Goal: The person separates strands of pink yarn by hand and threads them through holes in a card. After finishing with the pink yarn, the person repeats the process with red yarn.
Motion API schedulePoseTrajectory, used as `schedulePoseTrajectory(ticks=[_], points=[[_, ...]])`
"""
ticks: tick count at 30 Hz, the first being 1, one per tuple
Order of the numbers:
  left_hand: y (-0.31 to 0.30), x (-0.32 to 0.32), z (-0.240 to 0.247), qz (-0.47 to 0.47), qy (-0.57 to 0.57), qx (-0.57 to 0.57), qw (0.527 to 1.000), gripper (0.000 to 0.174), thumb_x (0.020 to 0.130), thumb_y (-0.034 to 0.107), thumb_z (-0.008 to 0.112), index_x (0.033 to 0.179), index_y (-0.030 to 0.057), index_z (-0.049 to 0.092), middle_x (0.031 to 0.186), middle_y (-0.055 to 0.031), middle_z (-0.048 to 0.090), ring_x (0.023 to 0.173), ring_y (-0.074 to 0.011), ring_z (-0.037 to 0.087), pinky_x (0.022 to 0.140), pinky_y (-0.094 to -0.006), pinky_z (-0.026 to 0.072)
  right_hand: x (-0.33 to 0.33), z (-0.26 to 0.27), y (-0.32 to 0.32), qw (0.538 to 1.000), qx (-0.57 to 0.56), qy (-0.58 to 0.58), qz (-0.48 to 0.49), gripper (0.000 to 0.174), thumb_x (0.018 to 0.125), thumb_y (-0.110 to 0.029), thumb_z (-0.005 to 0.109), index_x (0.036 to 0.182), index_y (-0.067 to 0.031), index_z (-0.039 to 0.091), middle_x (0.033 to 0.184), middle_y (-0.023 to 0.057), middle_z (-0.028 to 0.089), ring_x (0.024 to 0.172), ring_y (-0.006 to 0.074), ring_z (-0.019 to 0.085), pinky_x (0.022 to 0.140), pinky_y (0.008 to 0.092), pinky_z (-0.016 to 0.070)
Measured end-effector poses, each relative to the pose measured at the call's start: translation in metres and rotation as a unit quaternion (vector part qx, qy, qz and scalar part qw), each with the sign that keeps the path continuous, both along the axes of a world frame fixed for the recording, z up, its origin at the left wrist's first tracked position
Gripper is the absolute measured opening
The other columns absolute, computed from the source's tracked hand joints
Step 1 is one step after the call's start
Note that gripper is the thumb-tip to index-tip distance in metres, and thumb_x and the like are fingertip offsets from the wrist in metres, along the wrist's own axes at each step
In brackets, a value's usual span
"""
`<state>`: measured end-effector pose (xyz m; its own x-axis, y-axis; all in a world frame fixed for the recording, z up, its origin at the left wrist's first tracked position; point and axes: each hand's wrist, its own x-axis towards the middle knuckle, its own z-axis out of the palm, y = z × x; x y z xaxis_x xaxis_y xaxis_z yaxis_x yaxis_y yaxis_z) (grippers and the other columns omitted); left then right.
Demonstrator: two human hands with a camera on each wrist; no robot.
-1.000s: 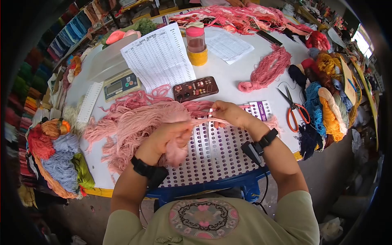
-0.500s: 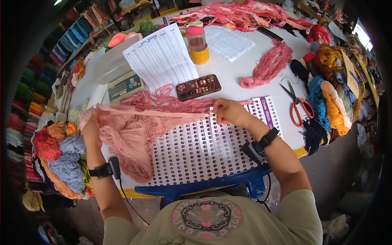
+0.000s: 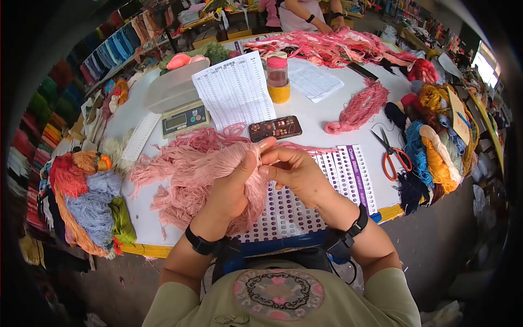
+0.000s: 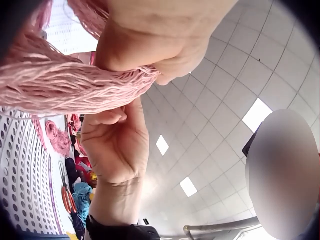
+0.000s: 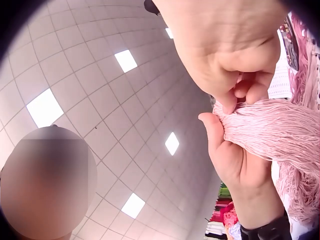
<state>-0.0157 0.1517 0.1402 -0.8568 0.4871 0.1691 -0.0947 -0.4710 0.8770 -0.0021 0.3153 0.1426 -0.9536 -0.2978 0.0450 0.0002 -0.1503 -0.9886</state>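
Here, pink yarn [image 3: 188, 166] trails left — crosswise — from hands [image 3: 233, 188].

Yarn workshop: hung colored skeins [image 3: 117, 46], scale [image 3: 185, 119], scissors [image 3: 391, 155].

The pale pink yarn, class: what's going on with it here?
A person seated or standing at a table has both hands on the pale pink yarn. The left hand holds the gathered bundle, while the fingers of the right hand pinch at its end. The loose strands spread over the table and partly cover a white perforated sheet. A darker pink skein and orange-handled scissors lie off to the right, touched by neither hand.
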Motion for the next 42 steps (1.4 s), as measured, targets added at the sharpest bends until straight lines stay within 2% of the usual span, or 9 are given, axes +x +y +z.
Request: schedulePoseTrajectory(ticks=[1,6,8,11,17,22,31,37,42], points=[[0.003,0.004,0.002,0.003,-0.019,0.009,1.0,0.059,0.098,0.039,0.047,0.134,-0.0066,0.042,0.134,-0.0156,0.048,0.126,-0.0211,0.043,0.107,-0.0361,0.0323,0.002,-0.001,0.0,1.0,0.002,-0.008,-0.013,0.008,0.088,-0.012,0.065,0.094,-0.0079,0.069,0.101,-0.002,0.064,0.077,0.0039,0.055,0.059,0.0183,0.0446],[-0.003,0.009,0.002,-0.007,-0.028,0.051,0.998,0.047,0.098,0.029,0.049,0.129,-0.0066,0.048,0.127,-0.0145,0.054,0.12,-0.0207,0.049,0.104,-0.0341,0.0365,0.009,0.001,-0.001,0.997,-0.056,-0.023,-0.04,0.008,0.087,-0.009,0.065,0.094,-0.0072,0.069,0.103,-0.0014,0.065,0.076,0.0039,0.055,0.057,0.0182,0.0439],[-0.005,0.009,-0.002,0.058,0.057,-0.053,0.995,0.038,0.097,0.02,0.051,0.125,-0.0056,0.051,0.123,-0.013,0.057,0.115,-0.0201,0.053,0.101,-0.0324,0.0401,0.012,0.003,-0.003,0.997,-0.067,-0.017,-0.046,0.008,0.087,-0.008,0.064,0.094,-0.007,0.069,0.102,-0.0016,0.065,0.075,0.004,0.055,0.057,0.018,0.0437],[-0.003,0.012,0.001,0.074,-0.008,-0.042,0.996,0.032,0.096,0.013,0.053,0.123,-0.0048,0.054,0.121,-0.0114,0.059,0.111,-0.0184,0.055,0.099,-0.0307,0.0424,0.012,-0.001,-0.005,0.993,-0.105,-0.015,-0.058,0.008,0.086,-0.008,0.065,0.093,-0.0065,0.069,0.098,-0.0012,0.066,0.072,0.0041,0.056,0.057,0.0177,0.0438],[-0.002,0.015,0.004,0.068,-0.003,-0.021,0.997,0.029,0.095,0.012,0.054,0.12,-0.0041,0.056,0.118,-0.0104,0.061,0.109,-0.0162,0.056,0.097,-0.0301,0.0433,0.012,-0.001,-0.008,0.987,-0.144,-0.03,-0.059,0.007,0.086,-0.008,0.063,0.091,-0.006,0.068,0.088,-0.0002,0.066,0.063,0.0033,0.053,0.054,0.0193,0.044],[-0.007,0.01,-0.002,0.069,-0.043,0.006,0.997,0.03,0.094,0.012,0.057,0.119,-0.0038,0.057,0.115,-0.01,0.061,0.107,-0.0159,0.057,0.096,-0.0302,0.0438,0.009,0.001,-0.005,0.952,-0.273,-0.132,-0.035,0.011,0.088,-0.009,0.061,0.097,-0.0055,0.064,0.078,-0.0018,0.06,0.055,0.0029,0.047,0.053,0.0185,0.0434],[0.002,0.007,0.001,0.053,-0.047,0.015,0.997,0.031,0.094,0.014,0.058,0.12,-0.0039,0.056,0.116,-0.0098,0.061,0.106,-0.0162,0.057,0.094,-0.0298,0.0444,0.011,0.003,-0.007,0.985,-0.146,-0.07,-0.057,0.007,0.091,-0.014,0.06,0.09,-0.0086,0.064,0.076,-0.0031,0.06,0.055,0.0022,0.046,0.052,0.0183,0.0416],[0.002,0.006,-0.004,0.055,-0.078,0.034,0.995,0.031,0.094,0.015,0.057,0.117,-0.0048,0.058,0.115,-0.0099,0.061,0.107,-0.0162,0.057,0.094,-0.0294,0.0447,0.006,-0.007,0.0,0.967,-0.23,-0.106,-0.02,0.011,0.092,-0.017,0.058,0.096,-0.0078,0.062,0.084,-0.0033,0.059,0.058,0.0019,0.047,0.052,0.0176,0.0426],[0.003,0.011,0.003,0.086,-0.104,0.022,0.991,0.03,0.093,0.017,0.059,0.114,-0.0048,0.06,0.111,-0.009,0.063,0.103,-0.0158,0.058,0.092,-0.0287,0.0454,0.009,-0.001,-0.003,0.98,-0.17,-0.094,-0.052,0.012,0.093,-0.019,0.058,0.098,-0.0078,0.06,0.082,-0.0041,0.057,0.058,0.0018,0.046,0.051,0.0176,0.0428]])
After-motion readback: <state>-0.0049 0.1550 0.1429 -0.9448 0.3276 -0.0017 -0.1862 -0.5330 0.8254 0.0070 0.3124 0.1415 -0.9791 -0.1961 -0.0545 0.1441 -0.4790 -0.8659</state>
